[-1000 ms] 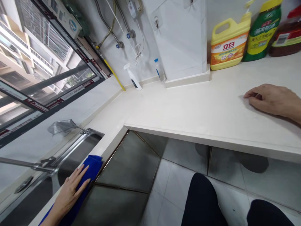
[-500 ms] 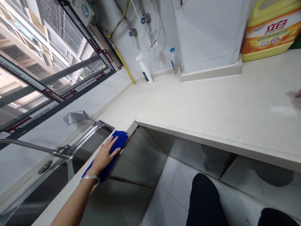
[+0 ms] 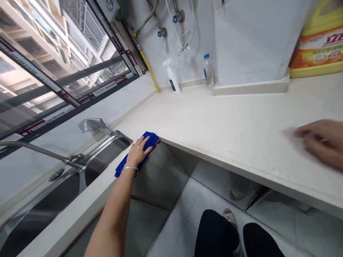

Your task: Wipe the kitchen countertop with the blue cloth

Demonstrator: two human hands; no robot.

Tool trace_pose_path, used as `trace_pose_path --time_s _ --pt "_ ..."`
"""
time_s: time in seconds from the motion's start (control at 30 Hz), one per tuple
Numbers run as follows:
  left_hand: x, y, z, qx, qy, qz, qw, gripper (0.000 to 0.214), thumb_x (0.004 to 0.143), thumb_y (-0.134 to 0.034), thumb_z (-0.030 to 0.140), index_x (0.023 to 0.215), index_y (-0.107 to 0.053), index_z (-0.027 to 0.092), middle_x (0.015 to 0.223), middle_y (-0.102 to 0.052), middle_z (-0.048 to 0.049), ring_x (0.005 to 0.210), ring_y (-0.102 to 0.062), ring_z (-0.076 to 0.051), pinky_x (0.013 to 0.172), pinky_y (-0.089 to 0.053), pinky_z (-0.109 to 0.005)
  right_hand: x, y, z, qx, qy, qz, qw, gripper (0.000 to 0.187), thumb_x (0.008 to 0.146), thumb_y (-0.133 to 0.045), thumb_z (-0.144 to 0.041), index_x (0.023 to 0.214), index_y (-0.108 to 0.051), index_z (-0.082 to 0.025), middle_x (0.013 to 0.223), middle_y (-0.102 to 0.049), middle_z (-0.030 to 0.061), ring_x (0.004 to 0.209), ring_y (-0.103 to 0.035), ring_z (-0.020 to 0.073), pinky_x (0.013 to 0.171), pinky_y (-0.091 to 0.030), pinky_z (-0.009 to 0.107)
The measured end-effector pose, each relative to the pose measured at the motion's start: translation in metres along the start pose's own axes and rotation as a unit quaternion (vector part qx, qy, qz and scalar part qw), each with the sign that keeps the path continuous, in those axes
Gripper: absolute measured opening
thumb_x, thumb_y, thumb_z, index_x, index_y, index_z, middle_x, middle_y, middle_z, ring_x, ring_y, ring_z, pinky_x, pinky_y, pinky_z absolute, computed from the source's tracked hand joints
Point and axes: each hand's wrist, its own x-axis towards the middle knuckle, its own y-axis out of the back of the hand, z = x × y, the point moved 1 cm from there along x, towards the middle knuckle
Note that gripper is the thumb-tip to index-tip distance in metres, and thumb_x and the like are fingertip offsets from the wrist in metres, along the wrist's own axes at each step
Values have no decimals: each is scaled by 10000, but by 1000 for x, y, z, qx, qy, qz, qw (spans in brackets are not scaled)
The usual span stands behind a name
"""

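Note:
My left hand (image 3: 138, 152) lies flat, fingers stretched out, pressing a blue cloth (image 3: 148, 138) onto the front strip of the white countertop (image 3: 214, 121), right at the inner corner beside the steel sink (image 3: 88, 167). A bracelet circles that wrist. My right hand (image 3: 321, 142) hovers over or rests on the countertop at the far right; it is smeared by motion and its fingers look loosely curled with nothing seen in them.
A faucet (image 3: 40, 152) reaches over the sink. A white spray bottle (image 3: 172, 77) and a small clear bottle (image 3: 208, 70) stand by the back wall. A yellow detergent jug (image 3: 318, 46) sits at the back right. Open window at left; tiled floor and my legs below.
My left hand has slid the blue cloth along the counter's front strip from beside the sink to the inner corner. My right hand went out of view and came back in at the right.

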Motion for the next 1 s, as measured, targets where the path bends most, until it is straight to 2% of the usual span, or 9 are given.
trace_pose_path --time_s 0.1,0.17,0.2,0.27,0.37,0.47,0.63,0.77,1.0 --pt "2 1 8 1 19 13 1000 631 995 -502 524 1570 -351 315 1652 -323 -111 1514 -311 -351 1227 -283 -593 28 -18 -105 63 177 -9 982 336 998 -420 -339 1254 -600 -216 1235 -668 117 1100 -657 255 944 -590 459" --pt "4 1 9 3 28 17 999 638 988 -513 536 1564 -365 306 1642 -344 -120 1504 -331 -357 1218 -303 -592 43 -40 -160 34 262 -26 964 417 985 -431 -277 1370 -542 -160 1400 -591 166 1310 -561 300 1060 -538 491" --pt "5 0 9 3 31 18 999 648 983 -517 548 1563 -368 302 1637 -352 -123 1499 -340 -359 1215 -311 -590 49 -52 -179 17 294 -30 955 488 958 -476 -279 1417 -504 -117 1458 -543 201 1391 -488 336 1106 -501 512" --pt "8 0 7 2 31 21 999 666 975 -515 580 1563 -371 301 1633 -359 -124 1492 -356 -354 1212 -325 -578 57 -75 -199 -14 309 -47 950 647 894 -566 -273 1487 -419 -60 1520 -467 250 1447 -412 386 1143 -462 535" --pt "12 0 7 -4 27 26 999 665 972 -505 605 1557 -380 315 1635 -359 -113 1484 -375 -335 1214 -338 -556 58 -96 -197 -38 303 -67 950 778 830 -589 -175 1550 -320 -55 1572 -398 260 1477 -361 402 1168 -427 558" --pt "11 -2 11 -8 27 31 999 663 972 -515 597 1552 -392 302 1628 -368 -127 1482 -376 -346 1208 -342 -570 52 -101 -185 -16 304 -69 950 783 855 -506 -103 1596 -256 -122 1603 -381 204 1506 -328 350 1180 -424 532" --pt "-18 -4 8 3 16 46 999 644 991 -506 550 1567 -367 300 1630 -368 -119 1499 -348 -328 1227 -328 -537 46 -106 -169 59 294 -60 952 765 941 -446 -217 1643 -145 -261 1651 -330 104 1505 -346 305 1167 -449 525" --pt "-72 2 -22 11 19 45 999 643 985 -535 534 1567 -364 321 1635 -368 -78 1507 -340 -286 1248 -319 -470 46 -114 -160 81 292 -78 950 735 971 -461 -308 1638 -154 -307 1660 -314 69 1507 -344 296 1187 -435 503" --pt "-211 21 -109 30 50 41 997 683 976 -446 652 1557 -383 300 1619 -400 -62 1494 -366 -265 1253 -321 -471 47 -113 -157 110 307 -27 945 679 990 -399 -439 1629 -184 -354 1620 -389 55 1420 -474 309 1081 -542 515"
